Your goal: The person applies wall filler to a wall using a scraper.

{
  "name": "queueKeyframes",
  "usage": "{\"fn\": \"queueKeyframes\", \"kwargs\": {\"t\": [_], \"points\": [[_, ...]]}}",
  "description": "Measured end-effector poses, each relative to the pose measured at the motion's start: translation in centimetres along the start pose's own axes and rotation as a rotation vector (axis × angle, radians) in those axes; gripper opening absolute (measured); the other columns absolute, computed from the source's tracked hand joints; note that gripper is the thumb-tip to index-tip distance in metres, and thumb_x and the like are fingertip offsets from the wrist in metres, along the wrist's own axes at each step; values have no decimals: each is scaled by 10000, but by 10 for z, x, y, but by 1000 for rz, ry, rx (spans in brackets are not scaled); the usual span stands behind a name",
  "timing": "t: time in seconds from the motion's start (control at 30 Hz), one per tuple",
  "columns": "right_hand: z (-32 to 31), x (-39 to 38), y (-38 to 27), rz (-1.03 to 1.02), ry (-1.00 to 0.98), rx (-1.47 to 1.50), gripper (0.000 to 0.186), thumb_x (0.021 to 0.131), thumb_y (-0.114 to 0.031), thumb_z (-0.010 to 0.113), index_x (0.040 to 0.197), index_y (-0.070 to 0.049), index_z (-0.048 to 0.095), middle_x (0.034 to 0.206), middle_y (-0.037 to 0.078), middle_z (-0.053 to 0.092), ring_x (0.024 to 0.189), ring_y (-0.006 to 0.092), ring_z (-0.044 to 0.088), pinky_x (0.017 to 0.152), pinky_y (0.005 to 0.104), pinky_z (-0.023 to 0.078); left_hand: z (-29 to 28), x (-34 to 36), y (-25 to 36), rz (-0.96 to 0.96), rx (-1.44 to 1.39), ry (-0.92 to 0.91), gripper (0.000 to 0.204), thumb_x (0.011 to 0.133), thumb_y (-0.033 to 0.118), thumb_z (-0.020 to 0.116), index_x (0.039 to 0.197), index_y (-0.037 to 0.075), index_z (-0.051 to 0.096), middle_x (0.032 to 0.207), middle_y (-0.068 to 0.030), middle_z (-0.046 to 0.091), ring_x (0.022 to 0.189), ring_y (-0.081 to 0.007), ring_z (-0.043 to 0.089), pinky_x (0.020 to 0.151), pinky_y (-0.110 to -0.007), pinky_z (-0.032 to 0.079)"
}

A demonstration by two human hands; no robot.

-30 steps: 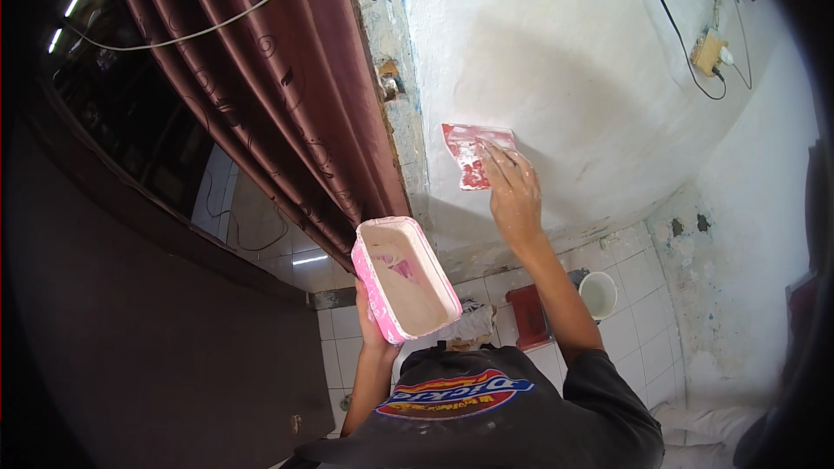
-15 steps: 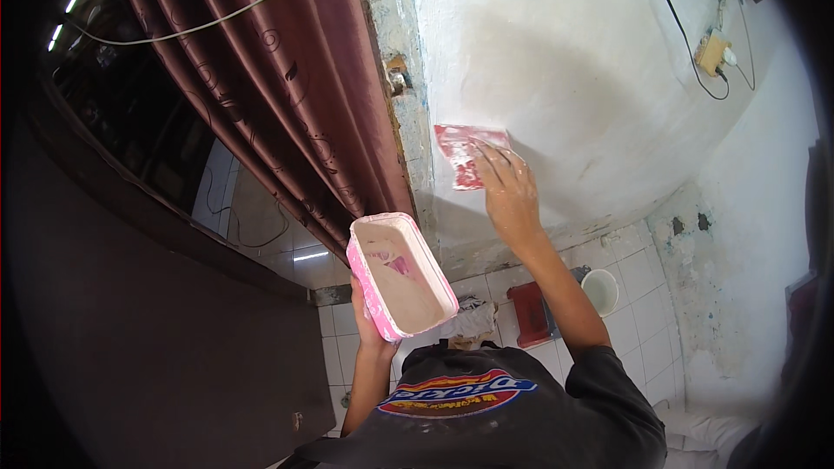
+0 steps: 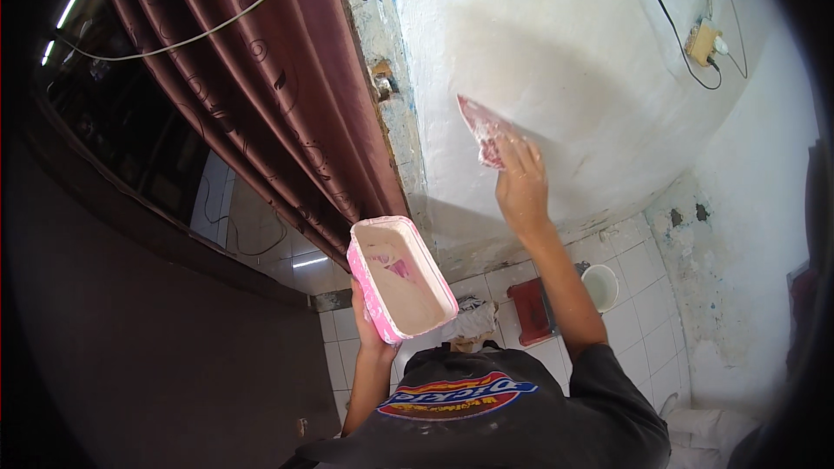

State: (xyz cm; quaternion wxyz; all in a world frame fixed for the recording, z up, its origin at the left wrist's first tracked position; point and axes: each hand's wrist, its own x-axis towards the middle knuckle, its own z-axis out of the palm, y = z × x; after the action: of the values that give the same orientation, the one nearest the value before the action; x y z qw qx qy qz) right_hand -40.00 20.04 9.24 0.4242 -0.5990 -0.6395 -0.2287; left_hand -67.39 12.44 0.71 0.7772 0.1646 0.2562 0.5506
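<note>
My left hand [image 3: 368,327] grips a pink rectangular tub [image 3: 404,274] by its side; its inside is smeared with pale putty, and a few pink-purple patches show at the bottom. With my right hand [image 3: 521,175] I hold a thin red plastic putty scraper [image 3: 483,135], coated in white, by its lower edge. The scraper stands tilted, its point up and to the left, against or close to the whitish wall [image 3: 556,61]; contact cannot be made out. White smears mark my right fingers.
A maroon curtain [image 3: 287,95] hangs at the left beside a rough wall edge [image 3: 387,113]. Below, on the tiled floor, are a red object [image 3: 531,311], a white bucket [image 3: 600,287] and a crumpled bag [image 3: 473,320]. A power socket [image 3: 702,42] with cables hangs upper right.
My right hand has moved slightly up and right, turning the scraper from nearly face-on to a steep slant. The tub stays almost still in my left hand.
</note>
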Motion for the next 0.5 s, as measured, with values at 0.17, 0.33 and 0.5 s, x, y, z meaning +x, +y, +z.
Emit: {"fn": "queueKeyframes", "kwargs": {"t": [0.17, 0.33, 0.5], "points": [[-62, 105, -2, -71, 315, -63, 404, 824, 5, 528, 1215, -60, 608, 1229, 121, 588, 1142, 333, 515, 998, 437, 408, 8, 0, 1, -4, 13, -33, 609, 968, 558, 371, 1369, 101, 412, 1275, -110, 541, 1128, -255, 572, 937, -417, 497], [-28, 74, 2, -168, 161, -249, 404, 819, -16, 541, 1212, -74, 613, 1217, 97, 601, 1140, 320, 519, 985, 426, 423, 8, 2, 0, 47, -4, 5, 605, 969, 554, 374, 1365, 100, 419, 1266, -113, 548, 1122, -255, 575, 930, -416, 500], [-30, 38, -7, -201, -96, -45, 389, 814, -6, 543, 1188, -72, 627, 1209, 90, 608, 1131, 313, 527, 968, 423, 439, 2, 1, 0, 59, -6, 4, 617, 966, 558, 378, 1369, 92, 415, 1268, -113, 547, 1125, -256, 574, 935, -415, 497]]}}
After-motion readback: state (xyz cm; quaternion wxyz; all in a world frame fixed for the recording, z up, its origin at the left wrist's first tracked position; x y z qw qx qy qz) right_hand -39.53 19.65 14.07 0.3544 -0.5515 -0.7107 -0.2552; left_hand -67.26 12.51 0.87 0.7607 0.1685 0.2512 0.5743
